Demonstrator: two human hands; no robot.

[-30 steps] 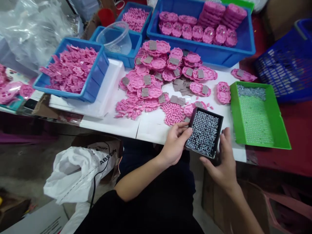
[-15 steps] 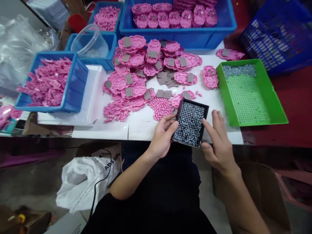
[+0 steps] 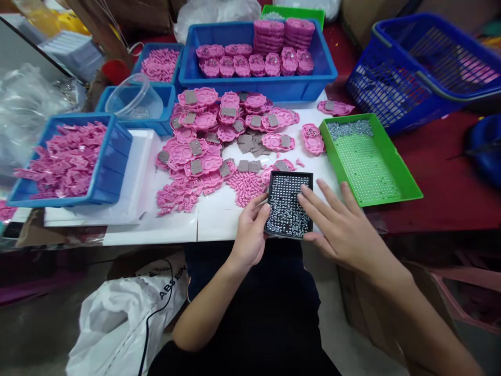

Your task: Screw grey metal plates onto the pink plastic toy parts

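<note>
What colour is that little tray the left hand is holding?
The little tray is black; the head view shows it best.

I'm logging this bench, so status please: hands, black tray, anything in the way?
Left hand gripping black tray by its left side. Right hand open, over tray's right edge. Small metal pieces across tray. Only hands overlap it.

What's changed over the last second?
The right hand moved left, from beside the tray to over its right side, fingers spread; contact with the metal pieces is unclear. Nothing was visibly let go. The left hand still grips the tray's left side; the green bin and pink parts stayed put.
</note>
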